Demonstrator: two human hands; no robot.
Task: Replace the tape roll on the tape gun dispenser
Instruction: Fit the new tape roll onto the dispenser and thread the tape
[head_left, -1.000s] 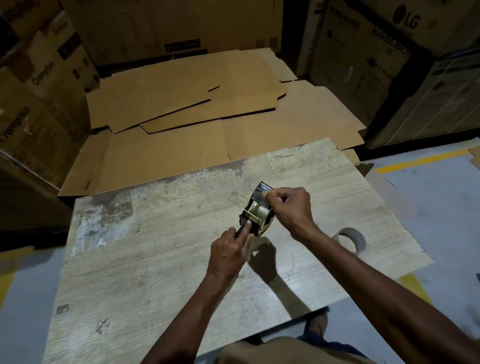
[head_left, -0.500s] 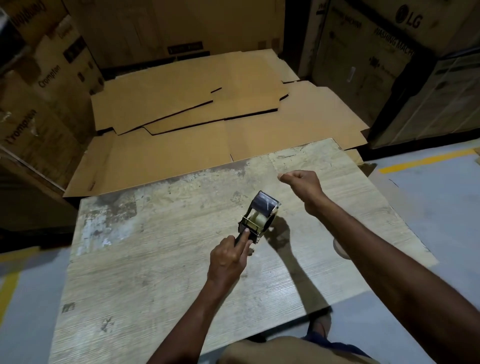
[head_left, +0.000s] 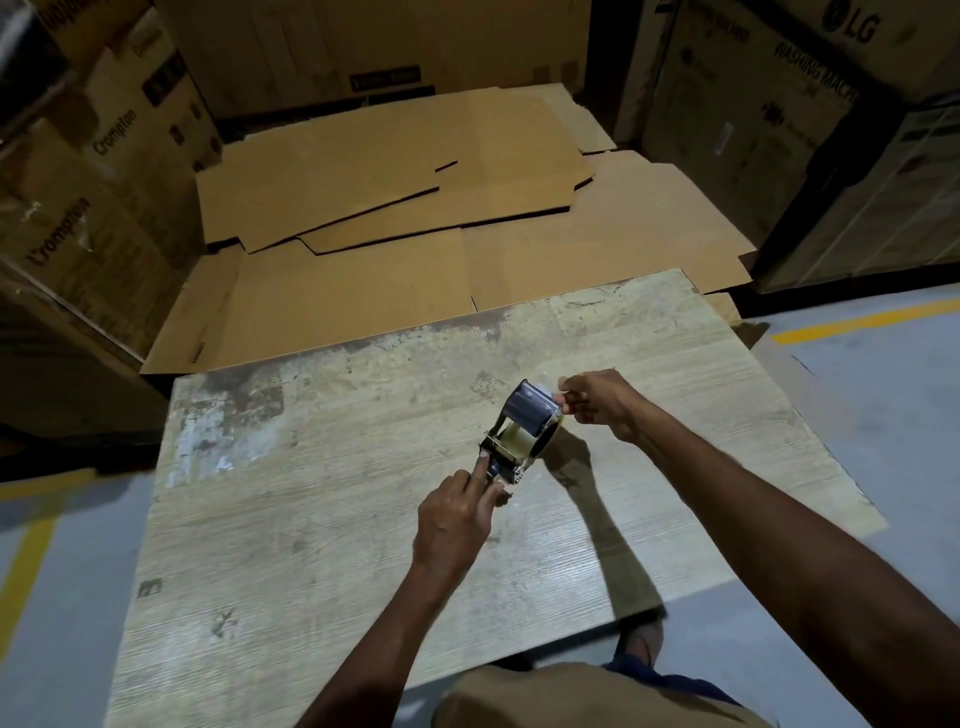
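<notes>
The tape gun dispenser (head_left: 506, 454) is raised a little above the worn wooden table (head_left: 311, 493), its metal frame pointing away from me. A clear tape roll (head_left: 527, 415) sits in it. My left hand (head_left: 457, 514) grips the dispenser's dark handle from the near side, with the index finger stretched along the frame. My right hand (head_left: 597, 400) is at the far top of the roll, thumb and fingers pinched on the loose pale tape end (head_left: 545, 388).
Flattened cardboard sheets (head_left: 415, 208) lie beyond the table's far edge. Tall cartons stand at the left (head_left: 93, 197) and right (head_left: 779, 104). Grey floor with yellow lines (head_left: 857, 322) runs along both sides. My right forearm crosses the table's near right corner.
Half a second ago my right hand was drawn back up and right, away from the roll. Now it is back at the roll's far end, pinching the tape. My left hand keeps the handle.
</notes>
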